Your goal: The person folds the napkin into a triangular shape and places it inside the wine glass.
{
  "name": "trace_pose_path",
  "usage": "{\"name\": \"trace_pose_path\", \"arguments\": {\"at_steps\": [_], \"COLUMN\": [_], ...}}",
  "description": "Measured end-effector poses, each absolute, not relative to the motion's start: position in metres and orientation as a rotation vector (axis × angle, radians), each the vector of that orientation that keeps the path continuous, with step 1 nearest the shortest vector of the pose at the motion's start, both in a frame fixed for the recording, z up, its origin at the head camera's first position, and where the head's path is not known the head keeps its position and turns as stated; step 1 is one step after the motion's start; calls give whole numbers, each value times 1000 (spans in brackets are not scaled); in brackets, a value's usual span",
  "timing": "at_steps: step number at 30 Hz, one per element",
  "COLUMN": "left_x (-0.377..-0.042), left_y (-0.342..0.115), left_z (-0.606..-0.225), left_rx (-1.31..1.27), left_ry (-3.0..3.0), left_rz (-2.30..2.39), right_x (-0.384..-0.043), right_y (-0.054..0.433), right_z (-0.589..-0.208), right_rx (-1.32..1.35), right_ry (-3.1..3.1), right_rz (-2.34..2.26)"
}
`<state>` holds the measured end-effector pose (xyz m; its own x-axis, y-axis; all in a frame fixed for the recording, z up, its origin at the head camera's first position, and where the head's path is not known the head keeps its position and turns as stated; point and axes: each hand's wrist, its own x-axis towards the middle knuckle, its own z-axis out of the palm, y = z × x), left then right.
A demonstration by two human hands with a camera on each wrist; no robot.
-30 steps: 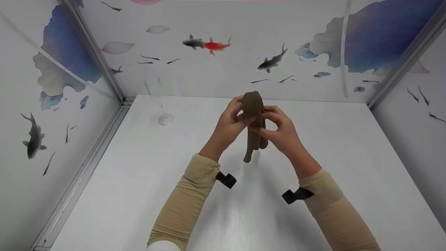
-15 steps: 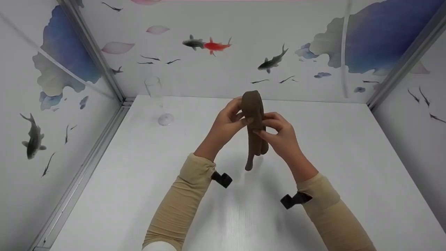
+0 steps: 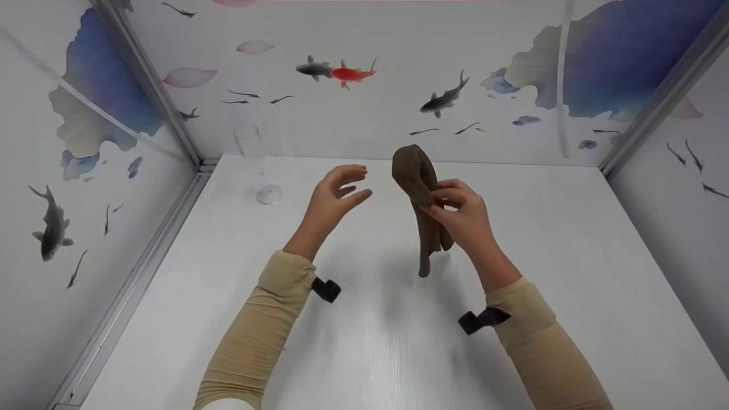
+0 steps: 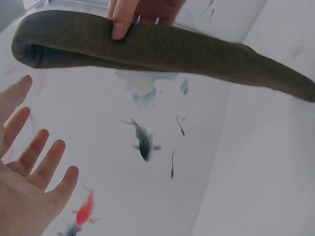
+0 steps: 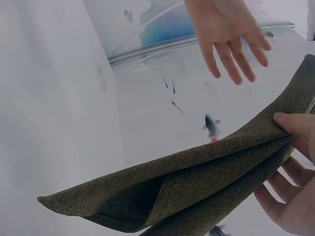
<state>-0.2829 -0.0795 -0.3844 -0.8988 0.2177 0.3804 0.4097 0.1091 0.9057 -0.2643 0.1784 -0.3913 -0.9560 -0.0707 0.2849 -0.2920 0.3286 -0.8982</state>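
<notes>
A brown cloth napkin, folded into a long strip with a loop at its top, hangs above the white table. My right hand pinches it between thumb and fingers a little below the loop. In the right wrist view, the napkin's lower end spreads into several open layers beneath the pinch. To the left of the cloth and apart from it, my left hand holds nothing, its fingers relaxed and spread. The left wrist view has the napkin crossing above the left hand's fingers.
A clear stemmed glass stands upright at the table's back left. White panels printed with fish and blue shapes wall in the table at the back and both sides, with metal rails at the corners.
My left hand has let go of the napkin and moved away left. The right hand keeps its pinch, and the napkin's lower end has swung slightly right.
</notes>
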Motion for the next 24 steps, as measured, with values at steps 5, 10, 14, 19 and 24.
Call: {"name": "trace_pose_path", "arguments": {"at_steps": [5, 10, 14, 19, 24], "left_x": [-300, -317, -332, -351, -366], "left_y": [-108, -137, -161, -187, -210], "left_z": [-399, -412, -420, -427, -430], "left_rx": [-365, -100, 93, 304, 439], "left_ry": [-2279, -2248, -2209, -2191, -2214], "left_rz": [-1781, -1677, -1631, -1635, -1572], "right_x": [-271, -277, -280, -282, -285], "right_y": [180, 180, 179, 181, 182], "right_z": [-391, -390, -390, -389, -387], "right_rx": [204, 140, 120, 72, 46], "right_ry": [-2432, -2464, -2482, -2513, -2538], "right_rz": [1733, 1728, 1717, 1692, 1680]}}
